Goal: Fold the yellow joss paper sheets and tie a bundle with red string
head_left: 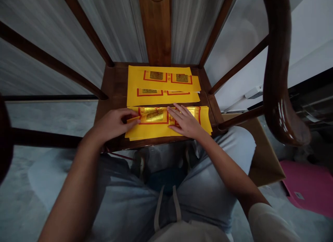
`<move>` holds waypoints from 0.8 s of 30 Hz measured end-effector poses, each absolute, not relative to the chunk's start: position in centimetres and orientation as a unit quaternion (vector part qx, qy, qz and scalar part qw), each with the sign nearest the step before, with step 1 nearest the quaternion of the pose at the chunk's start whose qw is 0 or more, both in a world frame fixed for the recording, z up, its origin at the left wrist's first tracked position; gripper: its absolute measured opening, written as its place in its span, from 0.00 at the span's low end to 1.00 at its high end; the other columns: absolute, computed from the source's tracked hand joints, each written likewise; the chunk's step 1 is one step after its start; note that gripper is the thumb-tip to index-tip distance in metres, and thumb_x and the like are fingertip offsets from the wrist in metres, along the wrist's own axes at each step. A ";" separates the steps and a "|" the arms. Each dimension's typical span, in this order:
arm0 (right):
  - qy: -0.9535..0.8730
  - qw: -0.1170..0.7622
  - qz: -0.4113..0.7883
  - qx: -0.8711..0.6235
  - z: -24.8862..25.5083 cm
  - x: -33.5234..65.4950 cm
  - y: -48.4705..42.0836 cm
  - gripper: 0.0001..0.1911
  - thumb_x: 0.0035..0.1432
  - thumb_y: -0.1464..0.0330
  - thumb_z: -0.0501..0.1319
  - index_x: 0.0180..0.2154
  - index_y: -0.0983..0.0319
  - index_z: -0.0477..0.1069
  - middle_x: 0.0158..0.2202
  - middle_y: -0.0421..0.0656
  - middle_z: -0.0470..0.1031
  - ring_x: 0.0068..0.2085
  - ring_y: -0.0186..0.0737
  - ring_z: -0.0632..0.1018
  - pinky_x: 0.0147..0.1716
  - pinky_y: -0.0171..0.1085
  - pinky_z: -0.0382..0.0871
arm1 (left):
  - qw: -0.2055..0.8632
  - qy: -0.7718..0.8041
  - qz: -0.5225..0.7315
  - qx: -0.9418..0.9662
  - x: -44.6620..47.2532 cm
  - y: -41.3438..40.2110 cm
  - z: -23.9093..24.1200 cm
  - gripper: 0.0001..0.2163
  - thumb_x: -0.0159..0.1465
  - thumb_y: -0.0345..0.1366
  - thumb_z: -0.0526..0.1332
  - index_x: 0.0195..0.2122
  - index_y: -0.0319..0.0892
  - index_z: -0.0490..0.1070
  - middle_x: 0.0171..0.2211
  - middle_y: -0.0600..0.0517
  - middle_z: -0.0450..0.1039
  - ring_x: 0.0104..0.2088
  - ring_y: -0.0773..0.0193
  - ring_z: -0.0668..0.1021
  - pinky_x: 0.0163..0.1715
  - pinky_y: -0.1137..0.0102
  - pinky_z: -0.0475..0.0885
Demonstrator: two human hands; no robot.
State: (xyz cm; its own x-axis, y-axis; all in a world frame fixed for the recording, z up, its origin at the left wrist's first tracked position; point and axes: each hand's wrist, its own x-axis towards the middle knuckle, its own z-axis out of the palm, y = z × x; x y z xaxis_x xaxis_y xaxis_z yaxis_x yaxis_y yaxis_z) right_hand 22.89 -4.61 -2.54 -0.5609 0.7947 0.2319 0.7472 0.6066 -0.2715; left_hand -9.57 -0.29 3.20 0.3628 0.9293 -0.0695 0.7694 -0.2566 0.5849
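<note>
A stack of yellow joss paper (151, 131) with gold foil and red print lies along the front of the wooden chair seat (114, 80). My left hand (114, 121) pinches the left end of its top sheet between thumb and fingers. Resting on the right half of the same stack, my right hand (187, 122) is flat with its fingers spread, covering part of the foil. Just behind, more yellow joss paper sheets (166, 97) lie overlapped, their gold squares and red frames partly showing.
Dark wooden spindles and a curved armrest (278, 72) surround the seat, with the back slat (156, 30) behind the paper. Right of my knee, an open cardboard box (267, 158) stands on the floor beside a pink object (309, 186).
</note>
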 end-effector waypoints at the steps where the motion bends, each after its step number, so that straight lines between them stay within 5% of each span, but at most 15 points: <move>1: -0.880 0.170 0.071 -0.437 -2.5 22.9 -4.6 0.37 0.75 0.52 0.53 0.77 0.59 0.50 0.76 0.48 0.59 0.79 0.53 0.52 0.77 0.59 0.48 | 0.289 0.554 0.157 0.765 -9.4 -0.5 3.6 0.22 0.59 0.57 0.66 0.44 0.46 0.84 0.48 0.46 0.85 0.45 0.47 0.83 0.46 0.59 0.77; 7: -0.850 0.220 0.086 -0.472 -2.0 22.3 -5.4 0.37 0.73 0.51 0.55 0.75 0.61 0.56 0.75 0.53 0.61 0.74 0.60 0.62 0.73 0.60 0.57 | 0.537 0.530 0.245 0.608 -6.6 -1.3 6.9 0.40 0.51 0.69 0.70 0.51 0.38 0.81 0.49 0.44 0.84 0.47 0.48 0.82 0.51 0.56 0.78; 11: -0.725 0.374 0.238 -0.527 -2.3 22.8 -6.0 0.34 0.71 0.54 0.55 0.73 0.58 0.59 0.66 0.54 0.71 0.64 0.55 0.74 0.66 0.56 0.69 | 0.712 0.387 0.257 0.526 -2.7 -1.9 6.4 0.49 0.56 0.81 0.50 0.52 0.39 0.80 0.57 0.38 0.80 0.58 0.41 0.80 0.57 0.50 0.76; 17: -0.411 0.522 0.527 -0.530 -1.3 26.4 -6.4 0.41 0.66 0.37 0.48 0.65 0.58 0.68 0.53 0.49 0.80 0.54 0.53 0.81 0.57 0.56 0.78 | 0.642 0.363 0.337 0.585 3.7 -5.5 2.3 0.29 0.68 0.65 0.59 0.55 0.47 0.79 0.66 0.46 0.73 0.70 0.48 0.70 0.72 0.55 0.61; 20: -0.450 0.537 0.470 -0.537 -0.8 28.2 -7.3 0.38 0.65 0.40 0.55 0.66 0.55 0.66 0.60 0.47 0.78 0.60 0.52 0.79 0.61 0.54 0.76 | 0.600 0.364 0.372 0.607 5.6 -6.2 1.2 0.24 0.70 0.58 0.61 0.56 0.47 0.78 0.64 0.46 0.75 0.69 0.50 0.71 0.72 0.55 0.61; 24: -0.564 0.480 0.276 -0.613 -1.6 30.0 -8.1 0.37 0.62 0.56 0.65 0.69 0.58 0.61 0.63 0.52 0.75 0.60 0.54 0.79 0.63 0.54 0.73 | 0.534 0.356 0.381 0.665 5.6 -5.3 0.6 0.19 0.71 0.50 0.62 0.56 0.44 0.76 0.60 0.43 0.77 0.62 0.52 0.77 0.66 0.55 0.69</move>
